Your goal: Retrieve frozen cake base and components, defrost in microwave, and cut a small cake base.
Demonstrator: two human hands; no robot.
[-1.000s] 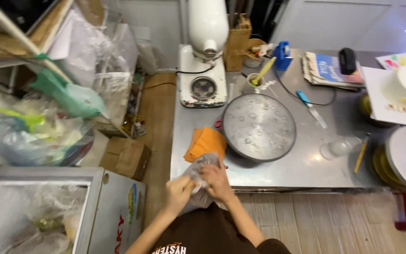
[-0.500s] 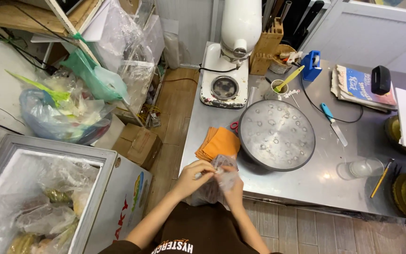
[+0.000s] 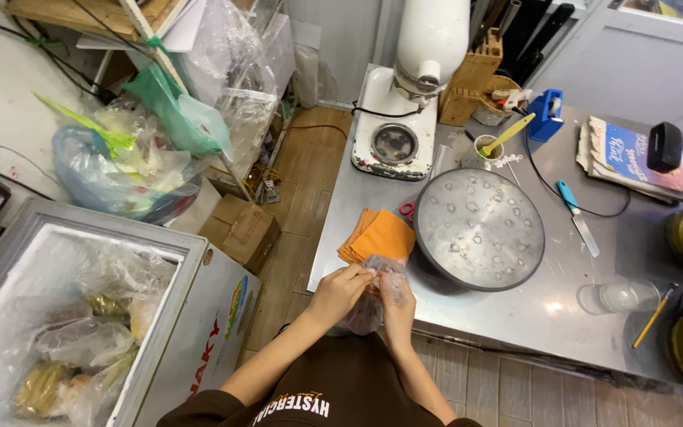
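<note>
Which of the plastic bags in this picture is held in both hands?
The small crumpled clear bag at the table's near edge, between left hand and right hand. The other bags lie untouched in the open freezer and on the shelves.

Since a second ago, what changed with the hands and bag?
Both hands lifted the clear plastic bag slightly off the table edge; the left hand now pinches its top, the right hand grips its side. The view swung left, showing more of the open freezer. Orange cloths and round metal tray unmoved.
</note>
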